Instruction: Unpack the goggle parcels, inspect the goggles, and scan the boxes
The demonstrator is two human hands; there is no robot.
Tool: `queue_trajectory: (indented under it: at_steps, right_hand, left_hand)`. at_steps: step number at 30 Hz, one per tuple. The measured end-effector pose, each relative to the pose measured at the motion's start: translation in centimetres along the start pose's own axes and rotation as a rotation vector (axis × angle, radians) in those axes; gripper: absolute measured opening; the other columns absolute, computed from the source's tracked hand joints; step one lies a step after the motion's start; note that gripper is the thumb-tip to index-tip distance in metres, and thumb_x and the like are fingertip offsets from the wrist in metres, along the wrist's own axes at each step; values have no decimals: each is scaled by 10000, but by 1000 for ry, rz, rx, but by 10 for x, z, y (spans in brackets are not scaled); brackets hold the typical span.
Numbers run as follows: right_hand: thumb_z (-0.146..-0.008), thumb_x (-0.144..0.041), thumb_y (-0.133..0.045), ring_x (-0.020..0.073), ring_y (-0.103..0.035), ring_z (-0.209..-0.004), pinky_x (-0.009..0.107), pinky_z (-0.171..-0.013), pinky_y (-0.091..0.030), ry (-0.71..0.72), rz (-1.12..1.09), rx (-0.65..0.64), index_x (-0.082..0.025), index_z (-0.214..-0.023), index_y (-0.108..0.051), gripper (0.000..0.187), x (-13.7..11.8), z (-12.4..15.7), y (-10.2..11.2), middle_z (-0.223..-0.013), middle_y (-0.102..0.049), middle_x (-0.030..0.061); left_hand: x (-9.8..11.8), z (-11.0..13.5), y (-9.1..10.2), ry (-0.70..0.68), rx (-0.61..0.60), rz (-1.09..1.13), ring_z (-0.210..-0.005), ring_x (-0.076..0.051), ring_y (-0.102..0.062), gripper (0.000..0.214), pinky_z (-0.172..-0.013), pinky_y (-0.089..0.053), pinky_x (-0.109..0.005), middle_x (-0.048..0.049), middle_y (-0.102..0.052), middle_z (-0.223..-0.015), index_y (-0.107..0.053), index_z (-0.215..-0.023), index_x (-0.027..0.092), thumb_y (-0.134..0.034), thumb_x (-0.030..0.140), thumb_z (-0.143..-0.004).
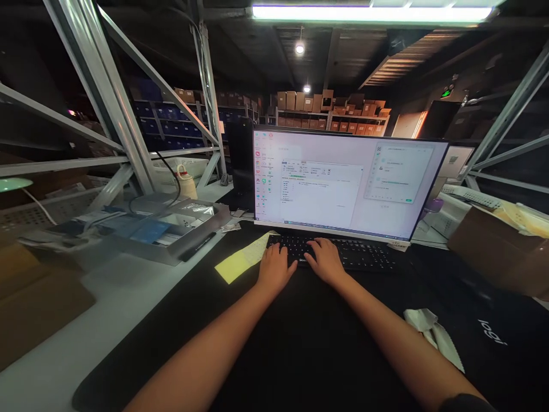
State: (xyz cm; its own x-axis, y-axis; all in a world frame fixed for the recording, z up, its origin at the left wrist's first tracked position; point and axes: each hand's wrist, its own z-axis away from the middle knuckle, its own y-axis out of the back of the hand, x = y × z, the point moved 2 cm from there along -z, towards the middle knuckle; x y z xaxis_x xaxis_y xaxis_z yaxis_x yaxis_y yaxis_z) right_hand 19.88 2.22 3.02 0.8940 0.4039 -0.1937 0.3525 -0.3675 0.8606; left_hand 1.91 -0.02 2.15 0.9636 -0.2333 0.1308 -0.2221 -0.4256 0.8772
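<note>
Both my hands rest on a black keyboard [364,254] in front of a lit monitor [347,180]. My left hand [277,266] lies palm down over the keyboard's left end, fingers spread on the keys. My right hand [326,260] lies beside it over the middle keys, fingers also stretched out. Neither hand holds anything. The keyboard sits on a large black desk mat [300,343]. A yellow paper note [242,263] lies just left of my left hand.
A grey tray [171,232] with papers and a black pen sits at the left on the white table. A cardboard box [497,249] stands at the right, crumpled white paper [433,332] near my right forearm. Metal shelving frames both sides; boxes fill racks behind.
</note>
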Motion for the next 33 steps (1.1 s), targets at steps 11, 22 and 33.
queue_trajectory:
  at_steps: [11, 22, 33]
  right_hand:
    - [-988, -352, -553, 288, -477, -1326, 453, -1129, -362, 44, -34, -42, -166, -1281, -637, 357, -8, -4, -4, -1394, -566, 150]
    - [-993, -336, -557, 307, -404, -1396, 489, -1160, -311, 79, -92, -62, -244, -1195, -725, 279, -19, -6, -9, -1440, -552, 104]
    - [-823, -313, -770, 271, -458, -1341, 453, -1127, -357, -2, -78, -13, -213, -1244, -605, 462, -12, -7, 16, -1373, -558, 113]
  left_hand:
    - [-1, 1, -2, -1, 22, 24, -1243, -345, -558, 394, -1102, -423, -472, -220, -601, -1299, -620, -1188, 85, -622, 381, -928]
    - [-2, -2, -1, -25, 17, -17, -1237, -349, -567, 401, -1085, -439, -474, -222, -608, -1303, -625, -1213, 74, -584, 373, -948]
    - [-7, -3, -6, -51, 35, -48, -1226, -359, -579, 429, -1071, -449, -463, -238, -615, -1301, -635, -1228, 52, -555, 377, -960]
